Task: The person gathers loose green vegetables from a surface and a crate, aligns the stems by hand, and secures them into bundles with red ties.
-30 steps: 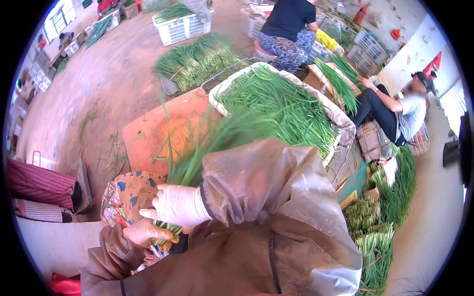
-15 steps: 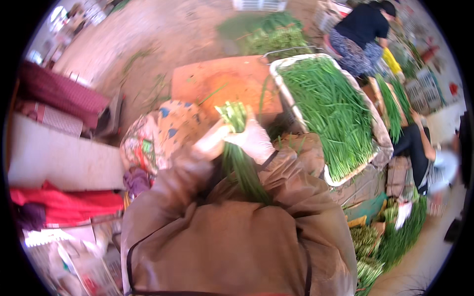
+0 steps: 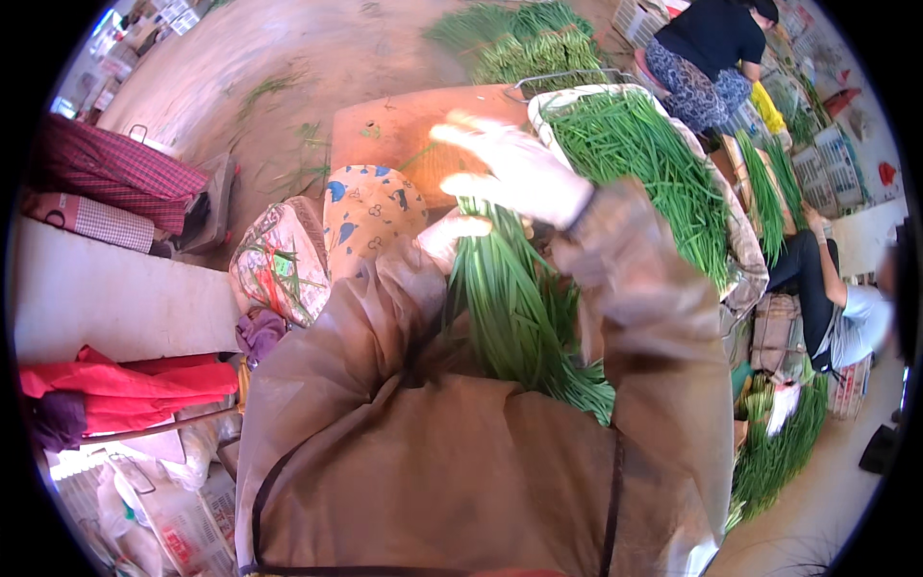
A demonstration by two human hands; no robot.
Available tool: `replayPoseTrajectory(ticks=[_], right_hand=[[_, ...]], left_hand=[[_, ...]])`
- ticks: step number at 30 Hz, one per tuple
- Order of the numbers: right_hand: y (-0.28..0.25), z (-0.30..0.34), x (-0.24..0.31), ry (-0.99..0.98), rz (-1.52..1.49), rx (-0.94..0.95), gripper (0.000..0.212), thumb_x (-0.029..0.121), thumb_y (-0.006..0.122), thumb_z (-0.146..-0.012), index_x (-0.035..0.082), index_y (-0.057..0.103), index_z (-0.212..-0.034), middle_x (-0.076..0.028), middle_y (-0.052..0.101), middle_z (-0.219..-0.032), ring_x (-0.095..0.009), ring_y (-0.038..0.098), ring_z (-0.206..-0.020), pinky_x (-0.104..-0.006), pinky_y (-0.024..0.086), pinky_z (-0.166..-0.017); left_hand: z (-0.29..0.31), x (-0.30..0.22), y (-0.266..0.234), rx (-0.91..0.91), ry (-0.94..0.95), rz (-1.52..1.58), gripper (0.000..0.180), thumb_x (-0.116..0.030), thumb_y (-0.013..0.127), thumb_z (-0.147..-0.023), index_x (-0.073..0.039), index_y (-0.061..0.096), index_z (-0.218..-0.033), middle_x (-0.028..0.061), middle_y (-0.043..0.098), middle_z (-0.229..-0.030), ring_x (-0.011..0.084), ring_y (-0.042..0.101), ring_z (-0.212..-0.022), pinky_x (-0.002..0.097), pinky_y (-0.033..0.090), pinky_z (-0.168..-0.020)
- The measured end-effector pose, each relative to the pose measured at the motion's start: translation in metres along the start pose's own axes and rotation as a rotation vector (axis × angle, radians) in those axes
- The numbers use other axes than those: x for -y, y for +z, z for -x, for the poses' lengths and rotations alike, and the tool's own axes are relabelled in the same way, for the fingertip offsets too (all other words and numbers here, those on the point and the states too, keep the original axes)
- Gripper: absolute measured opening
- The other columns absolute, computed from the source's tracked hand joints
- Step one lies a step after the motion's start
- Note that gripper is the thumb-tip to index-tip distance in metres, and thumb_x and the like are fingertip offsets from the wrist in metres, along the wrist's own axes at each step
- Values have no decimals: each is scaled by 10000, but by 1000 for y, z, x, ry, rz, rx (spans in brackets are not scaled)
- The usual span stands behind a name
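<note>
My left hand (image 3: 444, 240) is closed around a bunch of garlic chives (image 3: 505, 298) near its pale stem end. The long green leaves hang toward my lap and fan out to the right, against my brown smock (image 3: 461, 471). Just above the stem ends is my right hand (image 3: 519, 173), its fingers stretched out and apart, slightly blurred and overexposed. It holds nothing that I can see, and partly covers the stem ends. An orange board (image 3: 385, 130) lies beyond both hands.
A white-rimmed crate (image 3: 550, 130) heaped with loose garlic chives (image 3: 639, 163) stands right of the board. More bundles (image 3: 538, 58) lie on the floor behind. A patterned cloth (image 3: 370, 207) is left of my hands. Two people (image 3: 707, 43) work at the right.
My right hand has let go of the bunch and moved up, its fingers now spread. The left hand keeps its hold, and the leaves have fanned out wider to the right.
</note>
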State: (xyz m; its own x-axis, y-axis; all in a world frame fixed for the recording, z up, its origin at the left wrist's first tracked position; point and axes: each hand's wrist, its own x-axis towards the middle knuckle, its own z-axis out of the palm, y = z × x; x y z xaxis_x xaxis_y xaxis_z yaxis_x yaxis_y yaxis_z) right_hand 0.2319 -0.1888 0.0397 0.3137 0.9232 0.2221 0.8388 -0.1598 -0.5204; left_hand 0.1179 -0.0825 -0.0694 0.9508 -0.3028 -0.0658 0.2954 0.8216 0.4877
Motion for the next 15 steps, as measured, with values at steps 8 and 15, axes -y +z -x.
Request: replayPoseTrajectory(ticks=[8, 15], right_hand=[[29, -13, -8, 55, 77, 391, 437, 470, 446, -891, 152, 654, -1106, -121, 654, -1069, -301, 616, -960, -410, 467, -836], [-40, 18, -2, 224, -727, -334, 326, 155, 548, -917, 17, 569, -1211, -101, 649, -1053, -152, 626, -932, -253, 470, -849]], left_hand=[[3, 19, 3, -20, 85, 270, 447, -116, 684, -785, -50, 533, -1200, 138, 626, -1082, 292, 605, -1018, 447, 490, -910], [28, -63, 54, -15, 409, -385, 300, 20, 653, -737, -4, 585, -1029, 132, 655, -899, 221, 648, -842, 339, 538, -762]])
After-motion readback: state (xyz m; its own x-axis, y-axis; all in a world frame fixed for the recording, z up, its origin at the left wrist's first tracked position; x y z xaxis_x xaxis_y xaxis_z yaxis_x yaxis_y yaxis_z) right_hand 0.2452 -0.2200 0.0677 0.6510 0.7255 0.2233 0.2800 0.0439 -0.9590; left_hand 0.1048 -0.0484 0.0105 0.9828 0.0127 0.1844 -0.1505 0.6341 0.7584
